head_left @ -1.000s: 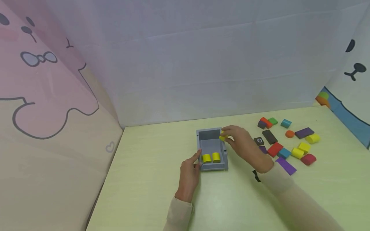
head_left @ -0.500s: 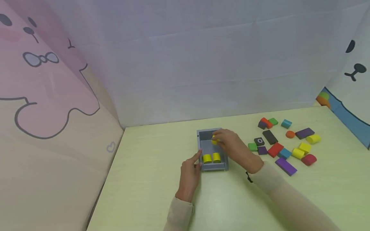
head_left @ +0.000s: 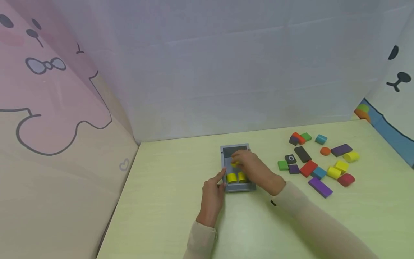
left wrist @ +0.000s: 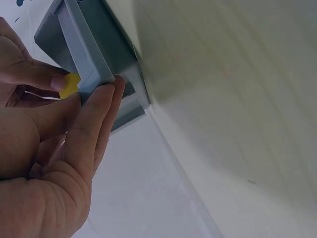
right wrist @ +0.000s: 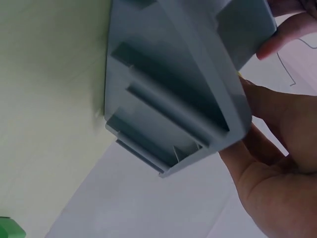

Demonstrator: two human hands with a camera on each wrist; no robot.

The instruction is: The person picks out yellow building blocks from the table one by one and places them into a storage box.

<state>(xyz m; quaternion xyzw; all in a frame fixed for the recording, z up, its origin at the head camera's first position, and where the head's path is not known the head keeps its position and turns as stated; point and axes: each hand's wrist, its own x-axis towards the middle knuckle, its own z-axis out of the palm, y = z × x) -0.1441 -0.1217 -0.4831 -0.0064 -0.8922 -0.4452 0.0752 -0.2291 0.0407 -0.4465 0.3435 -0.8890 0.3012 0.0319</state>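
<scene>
A small grey box (head_left: 238,188) stands on the table with two yellow blocks, rounded on top, side by side at its near end: the left block (head_left: 231,178) and the right block (head_left: 241,176). My right hand (head_left: 253,169) reaches over the box's right wall. Between its thumb and fingers it pinches another yellow block (head_left: 234,164), mostly hidden by the hand, inside the box beyond the other two. Against the left wall rests my left hand (head_left: 211,198), its fingers extended and touching the wall. In the left wrist view those fingers (left wrist: 101,101) lie along the box's edge.
Several coloured blocks lie to the right: a black block (head_left: 302,154), a red block (head_left: 308,168), a purple block (head_left: 320,187), a green block (head_left: 283,165) and yellow ones among them. A pale curtain (head_left: 207,90) closes off the table's back edge.
My right hand has carried its yellow block from the box's upper right edge leftward and toward me, down into the box. The left hand has stayed at the left wall.
</scene>
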